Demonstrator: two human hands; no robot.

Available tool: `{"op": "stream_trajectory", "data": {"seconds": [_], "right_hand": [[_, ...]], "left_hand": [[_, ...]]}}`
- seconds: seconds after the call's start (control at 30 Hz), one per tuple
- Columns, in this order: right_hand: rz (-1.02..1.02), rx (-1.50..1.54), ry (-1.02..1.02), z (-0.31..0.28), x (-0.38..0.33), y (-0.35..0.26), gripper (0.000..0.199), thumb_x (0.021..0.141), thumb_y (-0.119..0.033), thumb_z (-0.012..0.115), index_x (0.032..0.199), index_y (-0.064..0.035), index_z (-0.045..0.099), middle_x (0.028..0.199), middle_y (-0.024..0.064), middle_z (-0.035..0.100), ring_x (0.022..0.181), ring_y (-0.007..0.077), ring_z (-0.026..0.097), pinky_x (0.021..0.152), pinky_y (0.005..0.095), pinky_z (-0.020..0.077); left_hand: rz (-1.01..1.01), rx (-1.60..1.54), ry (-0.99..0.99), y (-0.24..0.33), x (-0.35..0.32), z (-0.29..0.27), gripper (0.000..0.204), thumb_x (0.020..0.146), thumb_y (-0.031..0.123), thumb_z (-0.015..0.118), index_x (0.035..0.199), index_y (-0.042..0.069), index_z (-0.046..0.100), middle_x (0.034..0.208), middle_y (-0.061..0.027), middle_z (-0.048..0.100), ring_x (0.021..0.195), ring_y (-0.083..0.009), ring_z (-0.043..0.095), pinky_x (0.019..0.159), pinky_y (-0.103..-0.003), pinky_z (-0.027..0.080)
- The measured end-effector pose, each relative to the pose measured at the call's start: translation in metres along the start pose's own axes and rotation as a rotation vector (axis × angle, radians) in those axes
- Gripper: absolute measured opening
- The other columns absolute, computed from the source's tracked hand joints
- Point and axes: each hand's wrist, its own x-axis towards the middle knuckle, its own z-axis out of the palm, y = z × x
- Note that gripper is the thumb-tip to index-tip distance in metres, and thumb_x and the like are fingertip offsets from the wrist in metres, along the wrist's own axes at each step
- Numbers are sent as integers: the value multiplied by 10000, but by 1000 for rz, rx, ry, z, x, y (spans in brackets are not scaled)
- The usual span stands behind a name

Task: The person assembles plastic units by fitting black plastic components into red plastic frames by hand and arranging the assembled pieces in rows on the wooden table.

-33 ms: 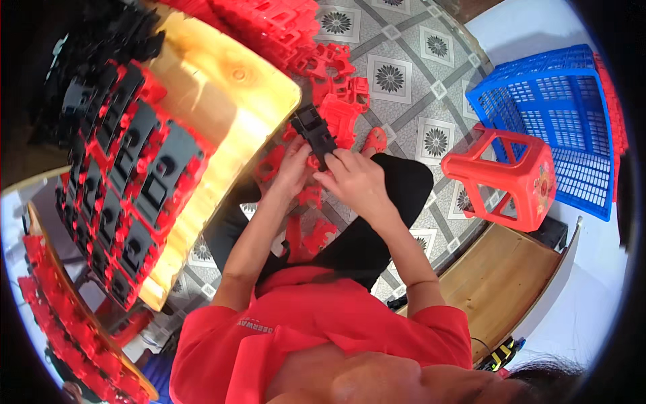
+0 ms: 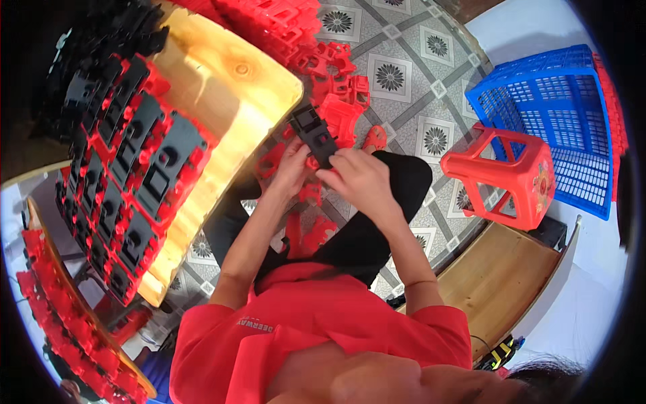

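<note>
Over my lap, both hands hold a black rectangular plastic part [image 2: 315,138] with square openings in its face. My left hand [image 2: 291,167] grips its near left side with closed fingers. At its near right end my right hand [image 2: 365,176] is closed, thumb and fingers pressed together against the part. A small bit of red plastic [image 2: 311,163] shows between the hands; whether it is fixed to the black part I cannot tell. Beyond them, red plastic frames [image 2: 340,118] are heaped on the floor.
To the left, a wooden table [image 2: 252,77] bears rows of red-and-black assemblies [image 2: 158,168] and a pile of black parts [image 2: 101,50]. On the right stand a red stool [image 2: 538,178], a blue crate [image 2: 552,101] and a low wooden surface [image 2: 498,283]. Patterned tiles [image 2: 390,77] cover the floor.
The black part has turned slightly, so more of its flat face shows. My right hand has shifted a little to the right along with it.
</note>
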Motion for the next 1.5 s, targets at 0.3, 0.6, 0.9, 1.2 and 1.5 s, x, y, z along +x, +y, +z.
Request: {"op": "stream_trajectory", "data": {"seconds": [0.3, 0.6, 0.9, 1.2, 1.5], "right_hand": [[-64, 236, -139, -31, -7, -35, 386, 718, -162, 771, 1071, -67, 646, 1062, 90, 620, 975, 284, 603, 826, 363, 487], [248, 846, 284, -60, -17, -26, 189, 850, -55, 667, 1033, -15, 647, 1048, 47, 636, 1010, 145, 591, 870, 305, 472], [642, 1365, 234, 3, -67, -39, 210, 957, 29, 440, 1141, -15, 530, 961, 75, 629, 859, 151, 616, 795, 283, 497], [1004, 1417, 474, 6, -79, -86, 335, 1007, -317, 485, 1069, 7, 545, 949, 113, 631, 736, 226, 646, 689, 378, 578], [1171, 1632, 467, 19, -77, -92, 252, 1017, -220, 460, 1072, 17, 527, 987, 133, 608, 798, 249, 638, 715, 391, 575]], "left_hand": [[117, 274, -150, 2, -80, 2, 294, 959, 98, 518, 1247, 52, 544, 1063, -50, 644, 965, -106, 627, 784, -290, 541], [-170, 168, -393, 41, -120, -26, 569, 854, 247, 596, 1332, -25, 451, 1162, -170, 609, 922, -290, 689, 673, -366, 587], [-311, -136, -331, 25, -138, -54, 602, 936, 435, 504, 1380, 32, 448, 1379, -219, 477, 1194, -355, 556, 850, -463, 553], [48, -466, 87, -11, -198, -53, 566, 957, 423, 532, 1432, 160, 371, 1462, -164, 391, 1349, -357, 376, 1062, -591, 346], [104, -544, -416, -2, -248, -58, 891, 814, 346, 742, 1501, 189, 196, 1516, -107, 307, 1322, -328, 413, 1071, -546, 360]]}}
